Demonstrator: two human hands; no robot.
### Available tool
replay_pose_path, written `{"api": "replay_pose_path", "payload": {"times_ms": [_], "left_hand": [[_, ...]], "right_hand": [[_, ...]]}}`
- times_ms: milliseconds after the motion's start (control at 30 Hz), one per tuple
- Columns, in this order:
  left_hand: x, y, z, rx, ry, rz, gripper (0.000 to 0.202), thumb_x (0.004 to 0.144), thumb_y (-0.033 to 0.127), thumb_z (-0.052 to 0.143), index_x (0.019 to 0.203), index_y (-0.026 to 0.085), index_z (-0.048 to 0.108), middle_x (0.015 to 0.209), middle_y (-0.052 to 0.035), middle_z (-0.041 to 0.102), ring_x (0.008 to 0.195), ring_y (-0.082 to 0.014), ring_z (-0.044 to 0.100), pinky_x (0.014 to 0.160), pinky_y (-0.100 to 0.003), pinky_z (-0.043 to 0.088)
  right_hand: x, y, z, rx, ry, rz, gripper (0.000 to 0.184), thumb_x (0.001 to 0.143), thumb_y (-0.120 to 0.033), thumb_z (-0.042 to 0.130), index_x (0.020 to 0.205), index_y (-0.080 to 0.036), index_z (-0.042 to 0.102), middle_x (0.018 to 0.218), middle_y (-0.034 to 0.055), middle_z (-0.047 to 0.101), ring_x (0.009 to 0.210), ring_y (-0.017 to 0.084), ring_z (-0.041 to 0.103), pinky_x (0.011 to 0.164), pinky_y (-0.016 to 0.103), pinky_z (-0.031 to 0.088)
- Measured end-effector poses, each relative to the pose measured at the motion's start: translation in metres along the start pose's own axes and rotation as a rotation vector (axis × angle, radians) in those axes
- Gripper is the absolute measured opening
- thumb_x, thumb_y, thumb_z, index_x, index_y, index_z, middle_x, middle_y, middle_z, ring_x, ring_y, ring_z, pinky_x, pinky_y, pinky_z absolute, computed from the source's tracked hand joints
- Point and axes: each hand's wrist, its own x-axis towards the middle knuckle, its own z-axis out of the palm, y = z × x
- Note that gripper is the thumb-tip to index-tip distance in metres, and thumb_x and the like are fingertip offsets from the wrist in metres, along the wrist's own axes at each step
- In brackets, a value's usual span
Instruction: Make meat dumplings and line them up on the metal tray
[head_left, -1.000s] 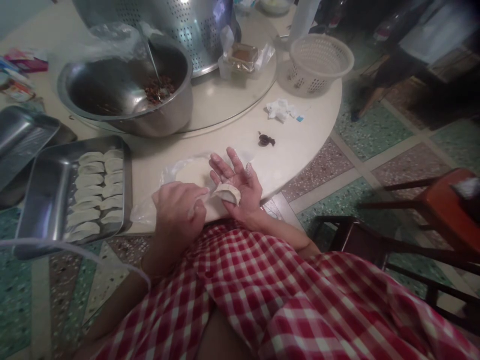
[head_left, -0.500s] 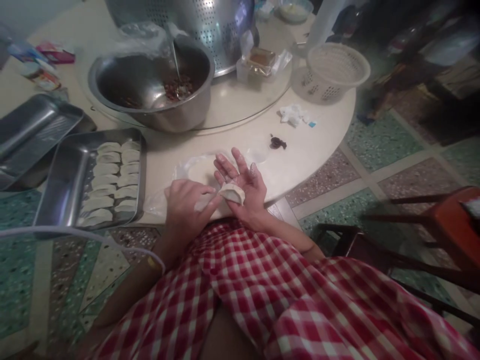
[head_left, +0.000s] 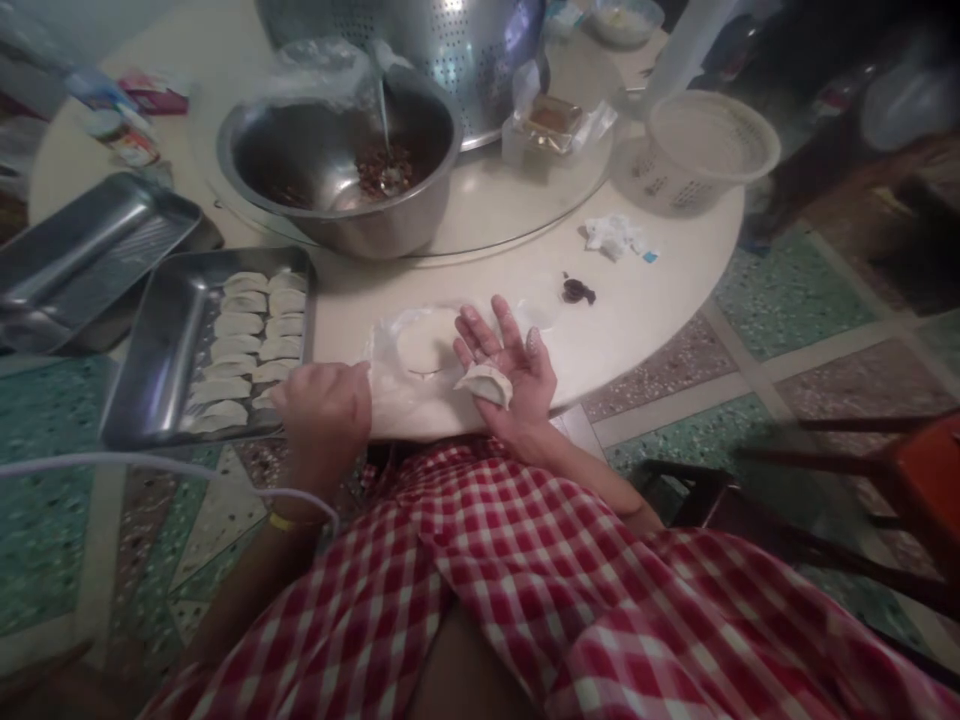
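Dumpling (head_left: 491, 386) lying on the right hand (head_left: 514, 368), palm up, fingers spread, not gripping. Left hand (head_left: 324, 412) back-up at the near right corner of the steel tray (head_left: 169, 345); its fingers are mostly hidden, can't tell if it's holding anything. Two columns of finished dumplings (head_left: 238, 324) in tray. Pale round disc (head_left: 421, 345) on plastic between hands, on tabletop (head_left: 637, 330). Beyond: steel bowl (head_left: 375, 225), chopped filling (head_left: 384, 172) inside.

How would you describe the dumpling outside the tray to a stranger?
At the near edge of the pale table, find the upturned right hand. A crescent dumpling lies on it. The other dumplings form rows in the metal tray; only this one lies alone.
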Motion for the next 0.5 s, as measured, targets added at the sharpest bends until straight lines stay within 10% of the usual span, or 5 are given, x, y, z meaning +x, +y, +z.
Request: {"api": "replay_pose_path", "payload": {"times_ms": [233, 500], "left_hand": [[-0.029, 0.006, -0.002, 0.125, -0.294, -0.014, 0.032, 0.093, 0.038, 0.051, 0.109, 0.016, 0.067, 0.091, -0.0116, 0.071, 0.085, -0.0299, 0.060, 0.069, -0.042, 0.035], [-0.056, -0.012, -0.014, 0.019, -0.169, 0.134, 0.016, 0.091, 0.034, 0.060, 0.100, 0.022, 0.066, 0.102, -0.0074, 0.075, 0.093, -0.0283, 0.065, 0.075, -0.044, 0.041]], "right_hand": [[-0.001, 0.004, 0.004, -0.036, 0.038, 0.007, 0.040, 0.094, -0.049, 0.036, 0.118, -0.029, 0.061, 0.112, 0.0023, 0.072, 0.116, 0.018, 0.062, 0.113, 0.046, 0.036], [0.002, 0.003, 0.004, 0.002, 0.031, 0.031, 0.041, 0.094, -0.049, 0.033, 0.117, -0.029, 0.061, 0.111, 0.0018, 0.073, 0.114, 0.017, 0.063, 0.116, 0.045, 0.033]]}}
